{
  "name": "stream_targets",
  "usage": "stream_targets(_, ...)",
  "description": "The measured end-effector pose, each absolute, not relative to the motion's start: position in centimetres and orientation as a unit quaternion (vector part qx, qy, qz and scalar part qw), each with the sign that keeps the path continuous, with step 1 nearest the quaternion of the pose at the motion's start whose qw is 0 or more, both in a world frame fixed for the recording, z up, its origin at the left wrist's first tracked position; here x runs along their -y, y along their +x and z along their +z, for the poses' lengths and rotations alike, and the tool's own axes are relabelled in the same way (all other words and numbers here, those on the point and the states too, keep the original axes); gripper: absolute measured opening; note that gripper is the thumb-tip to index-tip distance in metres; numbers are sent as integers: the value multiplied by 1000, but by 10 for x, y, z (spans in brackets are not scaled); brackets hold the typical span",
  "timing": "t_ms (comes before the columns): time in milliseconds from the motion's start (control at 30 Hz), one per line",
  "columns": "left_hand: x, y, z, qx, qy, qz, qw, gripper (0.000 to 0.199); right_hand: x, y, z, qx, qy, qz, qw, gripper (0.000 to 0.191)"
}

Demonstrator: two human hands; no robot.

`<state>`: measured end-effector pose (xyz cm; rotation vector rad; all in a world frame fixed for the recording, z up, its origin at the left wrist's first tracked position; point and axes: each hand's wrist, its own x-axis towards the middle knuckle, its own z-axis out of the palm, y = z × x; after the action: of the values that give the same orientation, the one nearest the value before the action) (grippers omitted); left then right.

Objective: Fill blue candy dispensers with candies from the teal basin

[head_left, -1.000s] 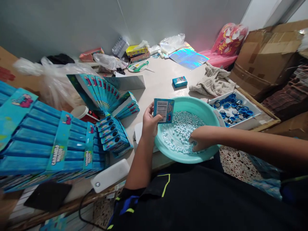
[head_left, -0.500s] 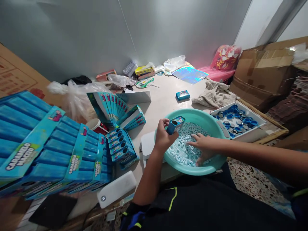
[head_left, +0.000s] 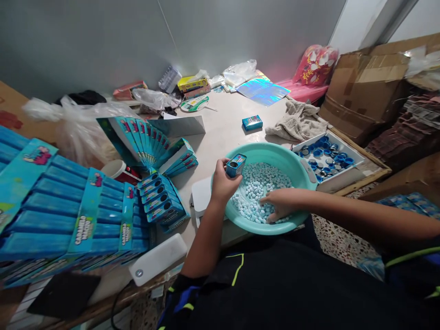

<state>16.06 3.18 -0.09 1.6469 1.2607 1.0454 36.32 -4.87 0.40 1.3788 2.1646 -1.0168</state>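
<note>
Though rectangular, a round-holed blue box (head_left: 235,167).

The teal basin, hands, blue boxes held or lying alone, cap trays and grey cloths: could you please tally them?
Teal basin: 1
Hands: 2 (left hand, right hand)
Blue boxes: 2 (held box, table box)
Cap tray: 1
Grey cloth: 1
Total: 7

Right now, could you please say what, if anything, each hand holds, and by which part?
The left hand holds a blue box by its side and lower end. The right hand is among pale pieces; any hold is hidden.
</note>
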Motion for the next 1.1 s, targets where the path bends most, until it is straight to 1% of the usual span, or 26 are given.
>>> stream_targets(133,-31,160,0,-505,664,397,382,50,46,359,15,-756,492,-376,211,86)
stream_targets(233,-32,159,-3,-506,681,374,374,52,45,358,15,-757,491,-382,197,83)
stream_targets(400,-32,160,-3,-526,685,351,362,52,44,361,5,-753,509,-394,135,63)
stream_targets(500,-30,162,1,-510,689,348,380,56,42,365,3,-740,523,-420,49,47)
stream_targets(600,-32,162,6,-478,673,352,442,66,38,369,9,-692,540,-475,-67,30)
stream_targets(633,-33,162,7,-480,654,352,467,65,36,370,12,-663,547,-500,-109,27)
stream_targets(733,-35,162,12,-479,556,355,580,61,26,369,22,-575,557,-544,-253,26)
stream_targets(800,-33,162,17,-451,480,352,665,68,17,365,30,-523,552,-552,-342,27)
stream_targets(867,-27,162,23,-416,440,338,720,74,8,359,36,-463,538,-567,-418,29)
stream_targets(933,-20,162,27,-408,433,341,728,72,0,353,40,-404,510,-587,-482,31)
stream_targets(1000,-14,161,29,-421,428,360,714,71,-6,348,43,-358,476,-610,-522,32)
stream_targets(1100,-10,158,25,-430,448,371,690,79,-12,347,43,-307,436,-654,-536,35)
